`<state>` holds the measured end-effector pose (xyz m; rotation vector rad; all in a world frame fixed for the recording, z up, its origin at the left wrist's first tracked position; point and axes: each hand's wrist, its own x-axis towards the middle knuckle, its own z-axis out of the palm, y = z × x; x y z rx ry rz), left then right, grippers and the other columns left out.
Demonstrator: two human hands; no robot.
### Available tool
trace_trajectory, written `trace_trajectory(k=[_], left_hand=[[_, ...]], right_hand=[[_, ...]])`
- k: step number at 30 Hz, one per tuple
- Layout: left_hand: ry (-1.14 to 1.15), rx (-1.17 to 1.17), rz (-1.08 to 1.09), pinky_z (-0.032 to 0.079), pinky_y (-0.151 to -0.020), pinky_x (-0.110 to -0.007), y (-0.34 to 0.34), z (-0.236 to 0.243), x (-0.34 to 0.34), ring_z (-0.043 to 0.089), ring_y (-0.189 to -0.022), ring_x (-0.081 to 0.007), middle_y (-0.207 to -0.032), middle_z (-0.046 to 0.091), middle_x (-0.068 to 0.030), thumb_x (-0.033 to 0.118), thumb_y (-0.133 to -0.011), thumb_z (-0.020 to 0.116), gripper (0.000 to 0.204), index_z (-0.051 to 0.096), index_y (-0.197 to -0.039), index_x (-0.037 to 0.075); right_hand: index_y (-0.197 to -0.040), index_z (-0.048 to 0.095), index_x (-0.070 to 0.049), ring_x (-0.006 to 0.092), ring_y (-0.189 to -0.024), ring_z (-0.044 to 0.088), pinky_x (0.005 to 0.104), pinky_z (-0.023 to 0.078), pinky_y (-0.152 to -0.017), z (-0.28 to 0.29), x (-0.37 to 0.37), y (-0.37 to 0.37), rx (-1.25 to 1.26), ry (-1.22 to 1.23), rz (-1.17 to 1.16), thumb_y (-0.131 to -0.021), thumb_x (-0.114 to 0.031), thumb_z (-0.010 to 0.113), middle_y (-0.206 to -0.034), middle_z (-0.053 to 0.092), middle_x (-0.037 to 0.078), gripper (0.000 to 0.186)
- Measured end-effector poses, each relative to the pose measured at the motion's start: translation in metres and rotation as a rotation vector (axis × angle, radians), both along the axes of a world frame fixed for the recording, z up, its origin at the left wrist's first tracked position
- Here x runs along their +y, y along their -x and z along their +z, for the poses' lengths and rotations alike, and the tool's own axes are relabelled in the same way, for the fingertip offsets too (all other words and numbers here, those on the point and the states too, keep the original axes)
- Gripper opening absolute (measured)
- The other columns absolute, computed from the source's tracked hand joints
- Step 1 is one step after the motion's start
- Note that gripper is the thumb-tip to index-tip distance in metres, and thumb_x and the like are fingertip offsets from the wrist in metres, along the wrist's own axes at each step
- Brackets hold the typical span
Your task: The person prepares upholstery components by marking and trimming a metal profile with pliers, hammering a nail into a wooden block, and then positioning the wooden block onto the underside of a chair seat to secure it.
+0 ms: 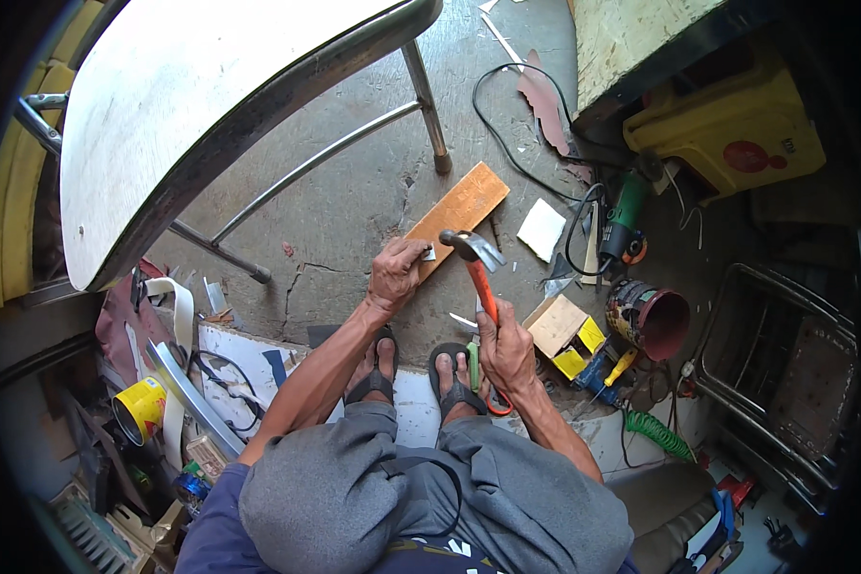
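An orange-brown wooden board (474, 199) lies slanting on the concrete floor in front of my feet. My left hand (395, 277) rests on its near end, thumb and fingers pinched together at a small whitish piece (430, 253). What exactly the fingertips grip is too small to make out. My right hand (509, 352) is wrapped round the orange handle of a claw hammer (482, 284). The hammer's metal head is over the board, just right of my left fingertips. Below my right hand, part of a pair of scissors (499, 406) with orange-red grips shows near my sandal.
A white-topped table (210, 105) with metal legs stands at upper left. To the right lie a white square piece (541, 230), a green power tool (626, 212) with its cable, an open cardboard box (560, 327) and a stained can (662, 322). A yellow can (142, 409) sits at lower left.
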<state>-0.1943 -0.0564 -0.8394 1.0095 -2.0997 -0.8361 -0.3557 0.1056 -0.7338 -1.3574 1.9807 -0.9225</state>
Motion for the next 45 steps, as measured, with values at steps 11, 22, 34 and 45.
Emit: trace_trajectory(k=[11, 22, 34, 45], left_hand=[[0.021, -0.029, -0.081, 0.054, -0.075, -0.04, -0.002, 0.003, -0.001, 0.067, -0.086, -0.0324, -0.096, 0.072, -0.0116, 0.0, -0.084, 0.065, 0.021, 0.07, -0.104, 0.003], [0.055, 0.031, -0.073, 0.054, -0.078, -0.04, -0.005, -0.003, -0.001, 0.067, -0.088, -0.0328, -0.1, 0.071, -0.013, 0.004, -0.084, 0.068, 0.022, 0.071, -0.106, 0.003], [0.06, 0.002, -0.083, 0.054, -0.079, -0.039, -0.005, -0.006, -0.002, 0.066, -0.09, -0.0315, -0.101, 0.071, -0.0114, 0.004, -0.085, 0.067, 0.023, 0.071, -0.107, 0.006], [-0.331, 0.1, 0.135, 0.057, -0.075, -0.038, 0.003, -0.007, -0.005, 0.073, -0.084, -0.0305, -0.091, 0.074, -0.0148, 0.006, -0.087, 0.07, 0.012, 0.075, -0.096, 0.002]], right_hand=[[-0.12, 0.054, -0.001, 0.0428, -0.068, 0.068, 0.0472, 0.052, -0.054, -0.004, -0.003, -0.003, 0.118, 0.092, 0.087, -0.1, -0.017, 0.061, -0.079, 0.065, 0.024, 0.027], [-0.114, 0.054, -0.002, 0.0415, -0.061, 0.066, 0.0484, 0.05, -0.048, -0.021, 0.0, -0.007, 0.335, -0.099, 0.179, -0.097, -0.015, 0.063, -0.076, 0.065, 0.023, 0.023], [-0.1, 0.05, -0.006, 0.0446, -0.06, 0.064, 0.0536, 0.048, -0.05, -0.015, -0.004, -0.01, 0.304, -0.087, 0.098, -0.099, -0.021, 0.06, -0.069, 0.062, 0.023, 0.018], [-0.102, 0.05, -0.004, 0.0476, -0.06, 0.065, 0.0567, 0.048, -0.05, -0.044, 0.016, -0.017, 0.218, -0.311, 0.045, -0.102, -0.027, 0.054, -0.066, 0.063, 0.027, 0.024]])
